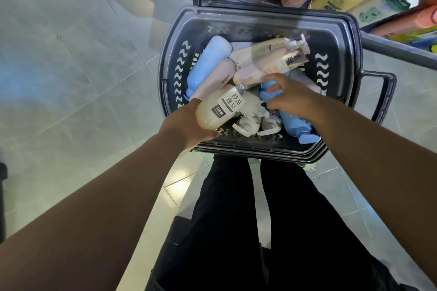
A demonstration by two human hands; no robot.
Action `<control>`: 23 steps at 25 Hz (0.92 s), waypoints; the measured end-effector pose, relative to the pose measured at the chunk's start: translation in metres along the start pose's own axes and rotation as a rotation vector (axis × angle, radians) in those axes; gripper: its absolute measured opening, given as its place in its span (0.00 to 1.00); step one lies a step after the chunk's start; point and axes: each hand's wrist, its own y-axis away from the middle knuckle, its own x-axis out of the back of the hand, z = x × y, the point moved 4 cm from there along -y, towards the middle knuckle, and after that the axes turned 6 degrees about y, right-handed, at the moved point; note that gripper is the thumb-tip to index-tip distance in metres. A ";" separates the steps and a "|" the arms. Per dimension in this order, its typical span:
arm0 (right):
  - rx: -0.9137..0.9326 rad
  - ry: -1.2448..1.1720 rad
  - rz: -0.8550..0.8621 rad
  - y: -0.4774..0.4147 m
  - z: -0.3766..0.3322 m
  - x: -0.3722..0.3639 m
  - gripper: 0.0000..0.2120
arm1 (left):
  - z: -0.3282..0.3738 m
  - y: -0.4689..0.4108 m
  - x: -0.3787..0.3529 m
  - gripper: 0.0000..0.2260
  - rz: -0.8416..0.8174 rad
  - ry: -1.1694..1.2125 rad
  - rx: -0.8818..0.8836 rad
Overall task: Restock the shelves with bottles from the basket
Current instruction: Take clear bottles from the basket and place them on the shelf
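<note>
Bottles [208, 64] lie in a messy heap in the basket [260, 15]. It sits on the floor [82, 66] right in front of your legs, w/ the shelf [399, 47] just past it. Your left hand [186, 129] is curled round the bottom end of the pale bottle [222, 108] w/ the black & white label, holding it tipped at the near side of the heap. Your right hand [293, 99] is over the blue bottles on the right [296, 125], fingers spread & loose, gripping nothing yet; can't tell if the tips touch. What could go wrong, I think: the pale bottle looks fat & smooth & you only hold its end, so it may slip & drop back in, esp. if you lift fast. Pump tops [243, 129] stick out of the heap, so one may hook on another bottle & drag it up, or snap. If you pull a blue one from below, the pink bottles [222, 73] leaning on the heap may roll. The shelf is also close, so a quick lift may bump it.
</note>
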 end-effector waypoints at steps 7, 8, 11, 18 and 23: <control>-0.186 0.021 0.047 -0.033 0.055 -0.071 0.28 | -0.024 -0.010 -0.013 0.37 0.047 0.214 0.077; -0.207 0.019 0.057 -0.038 0.058 -0.077 0.25 | -0.028 -0.012 -0.016 0.37 0.049 0.229 0.082; -0.203 -0.056 0.151 -0.044 0.057 -0.084 0.20 | -0.036 -0.018 -0.019 0.36 0.057 0.255 0.089; -0.097 -0.099 0.346 -0.041 0.030 -0.080 0.20 | -0.044 -0.016 -0.019 0.34 0.060 0.261 0.105; -0.032 -0.066 0.493 -0.026 0.006 -0.072 0.19 | -0.039 -0.015 -0.013 0.33 0.077 0.292 0.091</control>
